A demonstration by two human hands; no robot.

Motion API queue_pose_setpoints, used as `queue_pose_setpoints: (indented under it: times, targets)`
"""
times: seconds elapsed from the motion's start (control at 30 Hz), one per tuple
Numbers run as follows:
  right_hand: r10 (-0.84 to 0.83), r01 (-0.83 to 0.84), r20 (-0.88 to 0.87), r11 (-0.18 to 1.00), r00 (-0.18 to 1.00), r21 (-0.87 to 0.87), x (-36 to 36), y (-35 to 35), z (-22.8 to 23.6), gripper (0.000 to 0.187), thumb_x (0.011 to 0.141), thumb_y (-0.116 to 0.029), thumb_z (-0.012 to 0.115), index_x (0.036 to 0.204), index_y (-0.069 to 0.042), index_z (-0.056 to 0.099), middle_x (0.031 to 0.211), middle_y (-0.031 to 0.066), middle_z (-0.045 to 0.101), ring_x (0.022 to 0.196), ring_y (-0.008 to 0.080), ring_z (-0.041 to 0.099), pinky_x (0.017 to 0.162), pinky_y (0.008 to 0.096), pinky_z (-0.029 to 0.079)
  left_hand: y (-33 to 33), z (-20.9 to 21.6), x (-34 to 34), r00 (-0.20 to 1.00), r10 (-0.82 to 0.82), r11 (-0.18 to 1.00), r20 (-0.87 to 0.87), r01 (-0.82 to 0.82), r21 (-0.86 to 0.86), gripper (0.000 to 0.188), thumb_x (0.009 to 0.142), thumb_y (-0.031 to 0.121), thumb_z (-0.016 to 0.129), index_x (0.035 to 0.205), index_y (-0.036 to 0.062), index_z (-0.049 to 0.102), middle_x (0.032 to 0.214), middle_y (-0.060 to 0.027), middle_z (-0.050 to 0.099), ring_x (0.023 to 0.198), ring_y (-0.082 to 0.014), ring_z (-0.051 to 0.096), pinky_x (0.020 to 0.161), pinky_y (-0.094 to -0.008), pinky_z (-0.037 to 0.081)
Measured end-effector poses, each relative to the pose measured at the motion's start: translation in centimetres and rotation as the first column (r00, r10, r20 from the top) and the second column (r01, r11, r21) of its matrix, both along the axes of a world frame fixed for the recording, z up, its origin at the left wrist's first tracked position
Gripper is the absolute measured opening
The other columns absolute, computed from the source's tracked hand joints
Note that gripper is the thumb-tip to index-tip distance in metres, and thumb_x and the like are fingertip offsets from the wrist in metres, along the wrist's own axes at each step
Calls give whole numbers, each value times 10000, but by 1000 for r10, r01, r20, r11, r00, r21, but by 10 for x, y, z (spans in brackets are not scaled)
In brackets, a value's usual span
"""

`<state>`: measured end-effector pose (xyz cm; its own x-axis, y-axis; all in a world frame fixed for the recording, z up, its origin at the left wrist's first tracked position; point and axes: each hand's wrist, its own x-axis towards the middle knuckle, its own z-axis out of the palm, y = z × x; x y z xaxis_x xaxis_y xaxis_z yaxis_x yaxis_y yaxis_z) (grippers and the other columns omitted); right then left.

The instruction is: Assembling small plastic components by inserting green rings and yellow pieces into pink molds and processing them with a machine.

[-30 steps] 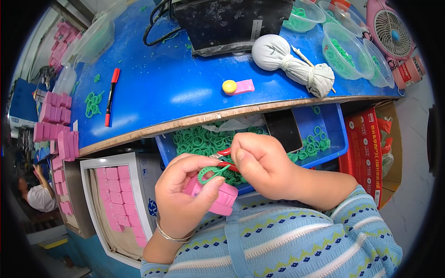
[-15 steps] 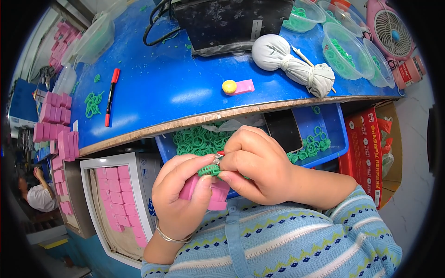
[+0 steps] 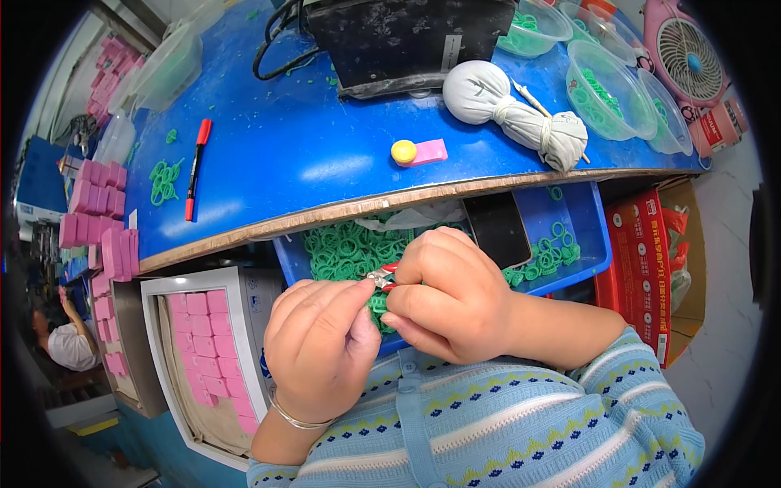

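Note:
My left hand (image 3: 321, 346), a thin bangle at its wrist, pinches a small green ring (image 3: 377, 306) between thumb and fingers. Closed around small red-handled pliers (image 3: 390, 267), my right hand (image 3: 447, 301) has its fingertips at the ring's right side. The pliers' metal jaws point left, close to my left fingertips and just above the ring. Most of the handles are hidden in my right fist. Both hands are over a blue tray (image 3: 592, 232) holding many loose green rings (image 3: 350, 252) and a dark phone (image 3: 498, 230).
A blue tabletop (image 3: 268, 154) carries a red-and-black marker (image 3: 196, 171), a pink block with a yellow disc (image 3: 419, 152), a tied white cloth bundle (image 3: 517, 114) and clear bowls (image 3: 610, 89). Pink blocks (image 3: 207, 346) fill a white-framed box at left. A red carton (image 3: 643, 268) stands right.
My left hand has turned, and the pink block seen in it before no longer shows. The green ring is lower, and more of the pliers' red handles is visible.

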<state>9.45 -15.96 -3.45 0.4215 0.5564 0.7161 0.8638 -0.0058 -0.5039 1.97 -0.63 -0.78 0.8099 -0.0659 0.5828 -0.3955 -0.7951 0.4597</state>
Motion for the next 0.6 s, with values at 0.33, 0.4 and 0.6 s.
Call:
queue_pose_setpoints:
  times: [0.33, 0.4, 0.6]
  targets:
    - [-33, 33, 6, 999, 999, 18, 1, 1, 0, 172, 679, -121, 663, 722, -52, 511, 743, 71, 464, 657, 231, 464, 590, 334, 354, 1, 0, 0, 1000, 3, 999, 7, -2, -40, 302, 640, -68, 639, 925, 31, 623, 782, -87, 630, 705, -234, 616, 669, -338, 496]
    - [-20, 20, -2, 1000, 1000, 11, 0, -1, 1, 178, 663, -104, 676, 748, -41, 533, 752, 80, 477, 657, 242, 486, 587, 341, 373, 1, -1, 0, 1000, 4, 999, 18, -3, -34, 301, 640, -69, 640, 924, 30, 624, 781, -87, 630, 701, -234, 616, 664, -335, 496]
    - [-36, 35, 0, 999, 999, 41, -1, 2, 0, 174, 675, -121, 664, 722, -53, 512, 746, 71, 467, 663, 229, 469, 592, 334, 355, 0, -1, 0, 1000, 6, 998, 13, -5, -56, 303, 638, -75, 638, 923, 25, 624, 779, -91, 630, 688, -233, 616, 654, -330, 495]
